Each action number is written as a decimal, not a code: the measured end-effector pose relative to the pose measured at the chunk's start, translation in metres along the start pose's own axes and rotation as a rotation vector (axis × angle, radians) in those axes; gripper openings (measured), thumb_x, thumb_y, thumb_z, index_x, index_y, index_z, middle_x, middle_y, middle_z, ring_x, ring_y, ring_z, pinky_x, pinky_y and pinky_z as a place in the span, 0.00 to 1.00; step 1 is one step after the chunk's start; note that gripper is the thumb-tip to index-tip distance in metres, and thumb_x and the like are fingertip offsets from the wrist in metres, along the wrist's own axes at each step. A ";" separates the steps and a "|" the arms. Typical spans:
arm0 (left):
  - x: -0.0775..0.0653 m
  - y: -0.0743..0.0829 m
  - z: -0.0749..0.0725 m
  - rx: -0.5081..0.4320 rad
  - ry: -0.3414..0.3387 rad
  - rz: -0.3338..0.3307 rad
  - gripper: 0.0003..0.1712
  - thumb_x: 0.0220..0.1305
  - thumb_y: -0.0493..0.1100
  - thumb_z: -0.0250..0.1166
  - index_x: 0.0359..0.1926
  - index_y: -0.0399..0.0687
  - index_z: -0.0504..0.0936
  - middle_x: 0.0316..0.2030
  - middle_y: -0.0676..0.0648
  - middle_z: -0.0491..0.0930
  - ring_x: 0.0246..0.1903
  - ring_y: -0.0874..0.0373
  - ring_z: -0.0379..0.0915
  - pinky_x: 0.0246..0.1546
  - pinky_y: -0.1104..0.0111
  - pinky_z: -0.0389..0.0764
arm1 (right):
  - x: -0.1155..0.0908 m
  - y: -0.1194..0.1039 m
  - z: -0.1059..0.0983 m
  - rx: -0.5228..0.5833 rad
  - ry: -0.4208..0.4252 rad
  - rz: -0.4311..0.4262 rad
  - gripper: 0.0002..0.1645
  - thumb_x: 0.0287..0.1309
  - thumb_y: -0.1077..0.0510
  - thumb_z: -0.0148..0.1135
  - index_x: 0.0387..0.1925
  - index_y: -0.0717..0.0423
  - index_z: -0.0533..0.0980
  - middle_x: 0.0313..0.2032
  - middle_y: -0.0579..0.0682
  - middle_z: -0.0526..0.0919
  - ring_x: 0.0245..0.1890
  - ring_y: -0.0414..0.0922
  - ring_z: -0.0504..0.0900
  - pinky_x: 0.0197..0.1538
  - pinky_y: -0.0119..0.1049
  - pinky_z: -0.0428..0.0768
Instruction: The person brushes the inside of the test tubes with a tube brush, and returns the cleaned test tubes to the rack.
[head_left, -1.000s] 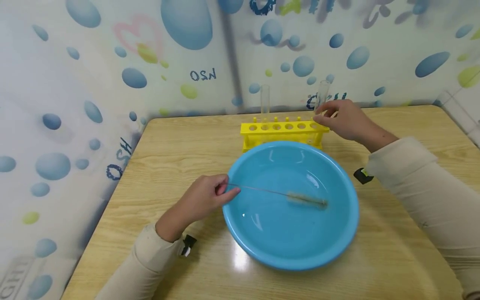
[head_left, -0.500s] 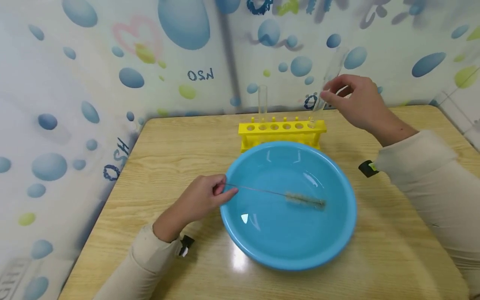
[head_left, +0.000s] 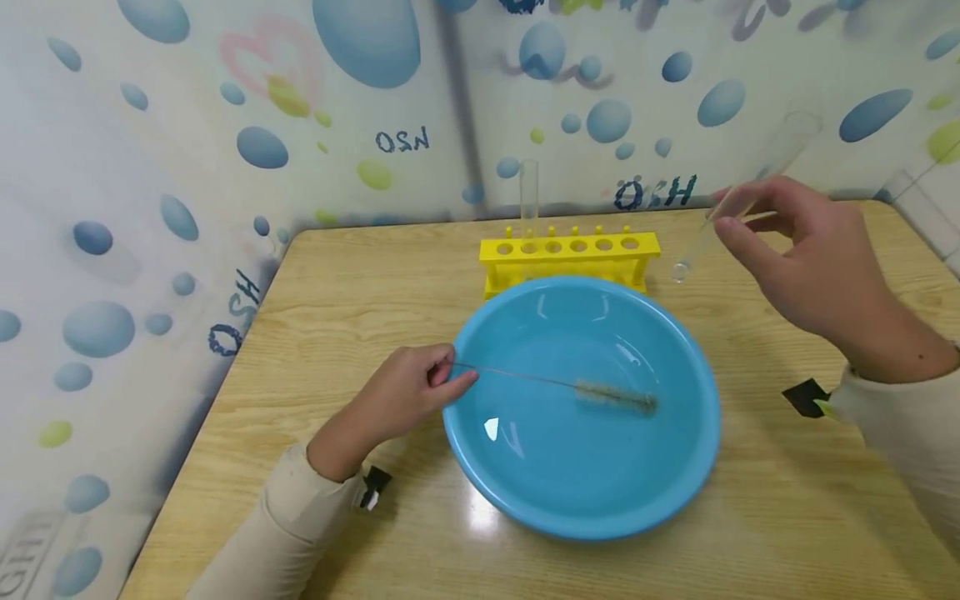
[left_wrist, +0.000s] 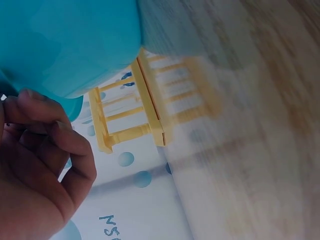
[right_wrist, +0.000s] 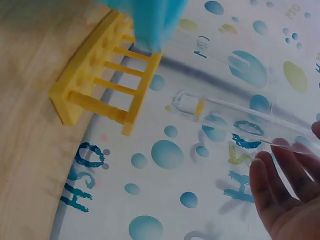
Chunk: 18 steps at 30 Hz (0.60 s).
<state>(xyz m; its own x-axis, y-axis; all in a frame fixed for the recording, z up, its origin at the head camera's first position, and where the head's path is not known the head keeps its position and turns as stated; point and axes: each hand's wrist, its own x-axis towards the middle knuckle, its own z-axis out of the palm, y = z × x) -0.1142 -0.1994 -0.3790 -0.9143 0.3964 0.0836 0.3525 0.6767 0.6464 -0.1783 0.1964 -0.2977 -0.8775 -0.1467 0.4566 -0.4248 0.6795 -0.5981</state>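
My left hand (head_left: 408, 392) pinches the thin wire handle of a test tube brush (head_left: 615, 397) at the left rim of a blue basin (head_left: 577, 492). The bristled end reaches over the inside of the basin. Off to the right, my right hand (head_left: 817, 258) holds a clear glass test tube (head_left: 780, 150) tilted, its rounded end pointing down and left, apart from the yellow rack (head_left: 570, 250). The right wrist view shows that test tube (right_wrist: 235, 115) between thumb and fingers. In the left wrist view, the left hand's fingers (left_wrist: 75, 160) are curled, and the brush is out of sight.
Behind the basin stands the yellow rack, with another test tube (head_left: 529, 200) upright in one of its holes. A patterned wall (head_left: 337, 158) closes off the back and left of the wooden table (head_left: 360, 308).
My right hand has lifted the test tube out of the rack's right end and carried it right and towards me. My left hand and the brush have stayed about where they were.
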 end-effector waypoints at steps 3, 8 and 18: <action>0.000 0.001 0.001 0.001 -0.001 -0.005 0.27 0.66 0.48 0.68 0.19 0.49 0.62 0.15 0.57 0.55 0.17 0.65 0.56 0.20 0.75 0.57 | -0.017 0.004 0.005 -0.037 0.009 -0.093 0.08 0.68 0.57 0.61 0.41 0.60 0.77 0.52 0.56 0.84 0.46 0.15 0.70 0.47 0.10 0.65; 0.000 0.000 -0.001 0.010 -0.001 -0.020 0.26 0.67 0.47 0.67 0.19 0.49 0.62 0.15 0.57 0.56 0.17 0.64 0.57 0.20 0.75 0.58 | -0.039 0.010 0.022 -0.093 -0.012 -0.139 0.10 0.65 0.61 0.62 0.46 0.60 0.80 0.51 0.56 0.84 0.49 0.33 0.78 0.49 0.10 0.63; 0.000 0.003 -0.001 -0.078 -0.021 -0.055 0.18 0.75 0.50 0.57 0.26 0.51 0.76 0.17 0.55 0.68 0.18 0.61 0.65 0.20 0.73 0.67 | -0.058 0.013 0.049 -0.126 -0.188 -0.108 0.17 0.63 0.63 0.59 0.54 0.60 0.76 0.48 0.55 0.80 0.47 0.51 0.80 0.45 0.57 0.84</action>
<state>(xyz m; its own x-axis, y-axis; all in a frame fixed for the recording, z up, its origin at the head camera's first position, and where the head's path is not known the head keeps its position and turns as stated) -0.1136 -0.1979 -0.3765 -0.9269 0.3740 0.0309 0.2848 0.6474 0.7069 -0.1436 0.1787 -0.3645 -0.8595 -0.3467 0.3755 -0.4976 0.7352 -0.4602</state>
